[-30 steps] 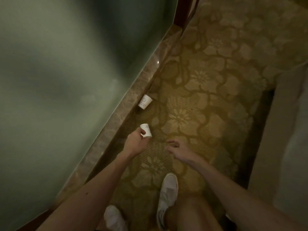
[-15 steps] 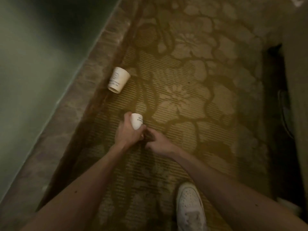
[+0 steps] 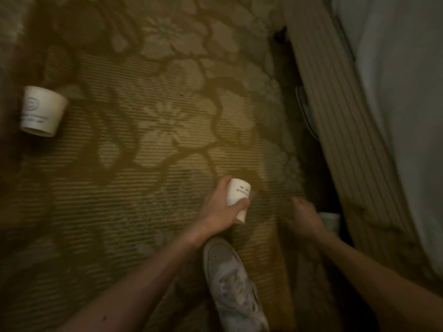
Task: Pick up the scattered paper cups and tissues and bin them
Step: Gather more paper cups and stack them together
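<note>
Gripping a paper cup [image 3: 237, 196] above the carpet [image 3: 143, 188], the left hand [image 3: 221, 209] is closed around it. Right hand [image 3: 304, 215] blurred, grip state cannot be told. Second cup [image 3: 42, 111] lies far left; thin wall could be crushed if squeezed.

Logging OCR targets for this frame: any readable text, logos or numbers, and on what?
Held paper cup in the left hand: dark print, upside down, too blurred to read.
Paper cup lying on the carpet: round logo above lines of small print, too blurred to read.
Shoe, bedding: no text visible.
</note>
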`<state>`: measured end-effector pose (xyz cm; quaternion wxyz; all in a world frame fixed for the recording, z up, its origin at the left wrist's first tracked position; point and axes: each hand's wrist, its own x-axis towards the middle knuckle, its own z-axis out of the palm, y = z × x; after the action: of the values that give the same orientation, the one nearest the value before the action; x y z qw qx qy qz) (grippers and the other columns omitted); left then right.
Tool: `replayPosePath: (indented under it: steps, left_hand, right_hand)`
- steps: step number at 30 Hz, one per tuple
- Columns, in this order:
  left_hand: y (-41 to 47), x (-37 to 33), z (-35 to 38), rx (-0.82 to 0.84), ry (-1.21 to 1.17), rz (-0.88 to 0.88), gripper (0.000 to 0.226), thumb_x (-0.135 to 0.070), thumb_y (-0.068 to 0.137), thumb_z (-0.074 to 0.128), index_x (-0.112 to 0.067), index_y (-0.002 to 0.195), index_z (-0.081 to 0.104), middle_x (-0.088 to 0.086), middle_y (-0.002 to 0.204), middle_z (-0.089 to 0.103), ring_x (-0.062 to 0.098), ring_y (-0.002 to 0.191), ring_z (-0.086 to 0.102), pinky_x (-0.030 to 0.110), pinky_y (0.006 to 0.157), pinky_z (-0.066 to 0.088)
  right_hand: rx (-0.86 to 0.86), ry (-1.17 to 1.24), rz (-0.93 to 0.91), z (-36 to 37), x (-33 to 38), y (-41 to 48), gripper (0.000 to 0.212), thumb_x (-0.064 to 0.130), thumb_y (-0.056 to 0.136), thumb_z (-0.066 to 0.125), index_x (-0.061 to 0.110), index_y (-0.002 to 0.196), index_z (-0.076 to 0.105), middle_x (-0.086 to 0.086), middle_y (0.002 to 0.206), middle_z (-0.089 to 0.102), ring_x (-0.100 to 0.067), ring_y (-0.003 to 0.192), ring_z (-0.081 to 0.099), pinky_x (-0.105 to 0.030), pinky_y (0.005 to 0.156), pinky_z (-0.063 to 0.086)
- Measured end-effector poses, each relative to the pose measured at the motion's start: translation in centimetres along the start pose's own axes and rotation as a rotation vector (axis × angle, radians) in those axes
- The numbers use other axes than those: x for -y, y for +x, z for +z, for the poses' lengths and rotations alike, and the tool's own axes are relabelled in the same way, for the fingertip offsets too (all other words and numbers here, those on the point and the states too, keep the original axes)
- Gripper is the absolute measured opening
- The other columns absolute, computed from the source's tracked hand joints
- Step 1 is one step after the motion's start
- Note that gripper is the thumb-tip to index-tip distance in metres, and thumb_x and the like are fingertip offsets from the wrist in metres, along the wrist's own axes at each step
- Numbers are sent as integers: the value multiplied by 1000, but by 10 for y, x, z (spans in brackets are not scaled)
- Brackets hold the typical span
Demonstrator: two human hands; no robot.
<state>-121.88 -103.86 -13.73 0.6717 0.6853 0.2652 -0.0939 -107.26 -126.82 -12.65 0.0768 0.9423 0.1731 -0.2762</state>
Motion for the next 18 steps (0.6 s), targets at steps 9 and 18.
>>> replayPosePath:
  steps: [9, 18]
  left_hand:
    - [27, 1, 60, 160, 16, 67, 79, -54, 86, 67, -48, 150, 22, -4, 147, 48, 21, 127, 50, 48, 105, 45]
    - [44, 10, 63, 118, -75, 8, 70, -50, 84, 71, -48, 141, 31, -9, 124, 57, -1, 93, 59, 14, 62, 43]
  right_hand:
    - [110, -188, 107, 5, -86, 24, 69, 33, 92, 58, 23, 152, 25, -10, 158, 22, -36, 136, 39, -48, 98, 43]
    - [79, -417, 32, 10, -81, 22, 17, 13, 94, 50, 13, 107, 62, -11, 109, 66, -27, 95, 67, -41, 82, 55]
